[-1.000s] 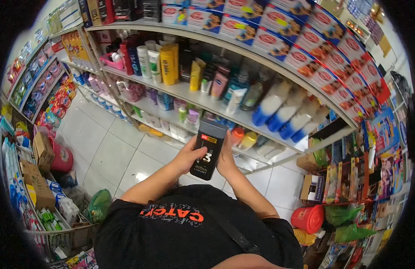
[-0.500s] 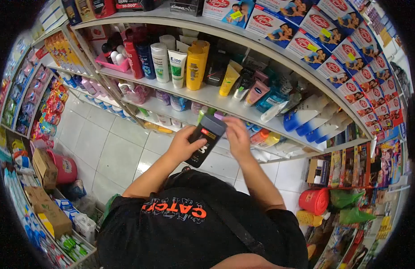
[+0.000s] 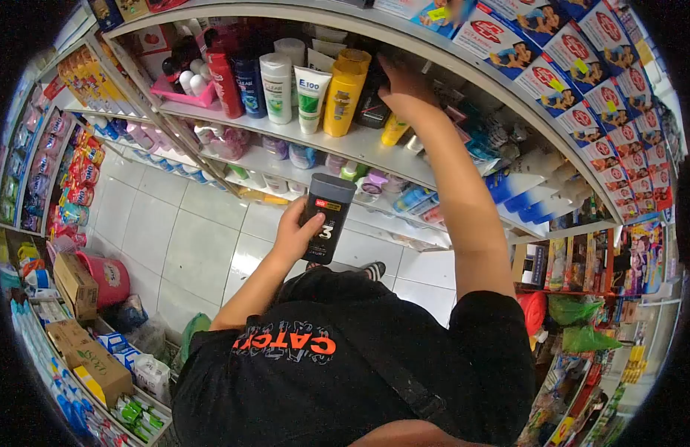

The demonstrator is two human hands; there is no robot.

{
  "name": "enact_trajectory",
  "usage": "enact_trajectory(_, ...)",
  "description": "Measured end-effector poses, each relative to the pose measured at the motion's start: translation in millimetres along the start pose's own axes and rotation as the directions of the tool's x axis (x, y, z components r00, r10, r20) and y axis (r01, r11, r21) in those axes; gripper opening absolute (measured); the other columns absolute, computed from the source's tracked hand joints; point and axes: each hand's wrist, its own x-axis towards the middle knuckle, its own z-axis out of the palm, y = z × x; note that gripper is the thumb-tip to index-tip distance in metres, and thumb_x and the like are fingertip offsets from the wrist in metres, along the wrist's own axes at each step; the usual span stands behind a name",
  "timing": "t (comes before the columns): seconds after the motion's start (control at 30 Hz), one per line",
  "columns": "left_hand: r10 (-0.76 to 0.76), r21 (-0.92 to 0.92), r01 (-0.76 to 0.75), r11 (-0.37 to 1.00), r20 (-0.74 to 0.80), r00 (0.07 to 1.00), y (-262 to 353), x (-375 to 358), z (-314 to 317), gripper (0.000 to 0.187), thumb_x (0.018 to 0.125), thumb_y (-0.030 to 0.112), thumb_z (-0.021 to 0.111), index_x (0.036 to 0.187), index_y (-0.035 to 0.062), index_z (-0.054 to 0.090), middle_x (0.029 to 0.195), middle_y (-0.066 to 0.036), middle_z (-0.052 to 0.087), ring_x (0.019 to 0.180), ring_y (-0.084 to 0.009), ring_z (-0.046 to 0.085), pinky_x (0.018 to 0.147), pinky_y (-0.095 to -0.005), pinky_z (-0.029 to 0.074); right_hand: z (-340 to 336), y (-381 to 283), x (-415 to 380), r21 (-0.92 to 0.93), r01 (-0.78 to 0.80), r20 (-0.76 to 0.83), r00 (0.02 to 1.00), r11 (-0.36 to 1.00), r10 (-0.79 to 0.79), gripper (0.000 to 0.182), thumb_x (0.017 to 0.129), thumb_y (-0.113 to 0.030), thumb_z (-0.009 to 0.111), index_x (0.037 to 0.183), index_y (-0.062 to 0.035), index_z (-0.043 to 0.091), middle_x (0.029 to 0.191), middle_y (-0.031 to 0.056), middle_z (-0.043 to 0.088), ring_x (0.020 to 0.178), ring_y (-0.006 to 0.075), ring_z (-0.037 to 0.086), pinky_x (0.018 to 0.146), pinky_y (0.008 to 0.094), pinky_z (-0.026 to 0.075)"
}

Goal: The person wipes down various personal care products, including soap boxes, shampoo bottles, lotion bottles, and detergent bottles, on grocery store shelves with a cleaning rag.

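Note:
My left hand (image 3: 291, 237) is wrapped round a black bottle (image 3: 332, 203) with a grey cap, a red label and a large white "3", held upright in front of my chest. My right hand (image 3: 406, 88) reaches into the upper shelf (image 3: 307, 141), its fingers in shadow beside a dark bottle (image 3: 373, 113). To the left of it stand a tall yellow bottle (image 3: 346, 93), a white and green tube (image 3: 310, 99) and a white bottle (image 3: 276, 88). Just below the right wrist is a small yellow tube (image 3: 394, 130).
Boxes with red and white labels (image 3: 561, 56) are stacked above on the right. A pink basket (image 3: 188, 95) sits at the shelf's left end. On the tiled floor (image 3: 199, 235) side, a pink bucket (image 3: 110, 277) and cardboard boxes (image 3: 99, 357) stand at left.
My right hand has left the black bottle and moved up and forward into the shelf. The left hand keeps the bottle, now more upright and slightly further left.

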Motion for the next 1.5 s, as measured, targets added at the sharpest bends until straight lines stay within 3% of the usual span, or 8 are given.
enact_trajectory(0.1, 0.024, -0.030, -0.026, 0.999, -0.051, 0.998, 4, -2, -9, 0.023, 0.079, 0.013, 0.058, 0.096, 0.0003, 0.050, 0.077, -0.001, 0.050, 0.064, -0.0068, 0.046, 0.056, -0.0205, 0.039, -28, -15, 10, 0.043, -0.132, 0.249, 0.961, 0.990, 0.117, 0.057, 0.072, -0.020, 0.060, 0.123, -0.0068, 0.041, 0.119, 0.0189, 0.047, 0.110, 0.0335, 0.045, 0.094, 0.0382, 0.037)
enact_trajectory(0.27, -0.026, -0.037, 0.023, 0.999, -0.097, 0.995, -5, -5, -28, 0.024, 0.080, 0.011, 0.055, 0.101, 0.0006, 0.049, 0.081, -0.002, 0.050, 0.065, -0.0073, 0.047, 0.059, -0.0209, 0.040, -34, -3, 4, 0.302, -0.184, 0.301, 0.949, 0.936, 0.090, 0.037, 0.071, -0.011, 0.057, 0.107, -0.0110, 0.048, 0.107, 0.0158, 0.054, 0.102, 0.0314, 0.051, 0.086, 0.0370, 0.041)
enact_trajectory(0.47, 0.023, -0.060, -0.027, 0.998, -0.066, 0.998, -18, 0, -33, 0.033, 0.077, 0.015, 0.060, 0.104, -0.0004, 0.050, 0.098, -0.007, 0.049, 0.081, -0.0129, 0.050, 0.071, -0.0251, 0.041, -43, 7, -7, 0.263, 0.157, 0.185, 0.960, 0.952, -0.209, 0.035, 0.068, -0.004, 0.050, 0.102, -0.0110, 0.049, 0.103, 0.0160, 0.055, 0.098, 0.0320, 0.051, 0.085, 0.0340, 0.040)
enact_trajectory(0.57, 0.320, 0.244, -0.317, 0.916, 0.026, 0.947, 4, 1, -27, 0.038, 0.070, 0.021, 0.067, 0.100, 0.0001, 0.056, 0.114, -0.012, 0.042, 0.103, -0.0216, 0.044, 0.088, -0.0320, 0.035, -71, -17, -24, 0.474, -0.015, 0.253, 0.960, 0.880, -0.120, 0.033, 0.066, -0.003, 0.048, 0.098, -0.0082, 0.051, 0.098, 0.0160, 0.054, 0.097, 0.0325, 0.050, 0.085, 0.0331, 0.039)
enact_trajectory(0.7, 0.415, 0.562, -0.576, 0.594, 0.399, 0.818, 48, 4, -19, 0.044, 0.057, 0.034, 0.074, 0.091, 0.0075, 0.065, 0.136, -0.026, 0.019, 0.121, -0.0368, 0.032, 0.095, -0.0370, 0.030, -92, -43, -40, 0.386, 0.475, -0.115, 0.875, 0.791, -0.470, 0.030, 0.060, -0.003, 0.051, 0.090, -0.0020, 0.052, 0.090, 0.0140, 0.054, 0.089, 0.0299, 0.051, 0.081, 0.0335, 0.041)
enact_trajectory(0.9, 0.414, 0.644, -0.551, 0.531, 0.370, 0.832, 72, 5, 7, 0.043, 0.051, 0.031, 0.079, 0.085, 0.0077, 0.067, 0.134, -0.036, 0.011, 0.115, -0.0435, 0.039, 0.090, -0.0384, 0.037, -85, -83, -90, 0.595, 0.289, 0.058, 0.915, 0.750, -0.399, 0.035, 0.057, -0.016, 0.060, 0.089, -0.0029, 0.055, 0.086, 0.0125, 0.056, 0.082, 0.0304, 0.053, 0.071, 0.0363, 0.043)
enact_trajectory(1.17, 0.175, 0.607, -0.496, 0.620, 0.510, 0.842, 56, -5, 13, 0.041, 0.054, 0.030, 0.077, 0.085, 0.0068, 0.066, 0.114, -0.022, 0.045, 0.097, -0.0360, 0.052, 0.083, -0.0377, 0.043, -85, -94, -122, 0.599, 0.248, 0.244, 0.849, 0.761, -0.469, 0.038, 0.062, -0.017, 0.061, 0.096, -0.0033, 0.055, 0.090, 0.0128, 0.057, 0.085, 0.0303, 0.053, 0.075, 0.0368, 0.043)
enact_trajectory(1.5, 0.350, 0.625, -0.503, 0.597, 0.361, 0.864, 51, 3, -8, 0.041, 0.054, 0.028, 0.078, 0.083, 0.0041, 0.065, 0.111, -0.021, 0.046, 0.094, -0.0344, 0.052, 0.080, -0.0368, 0.043, -237, -91, -148, 0.454, 0.587, 0.221, 0.654, 0.670, -0.723, 0.044, 0.067, -0.021, 0.065, 0.105, -0.0044, 0.052, 0.092, 0.0133, 0.057, 0.086, 0.0278, 0.055, 0.078, 0.0353, 0.043)
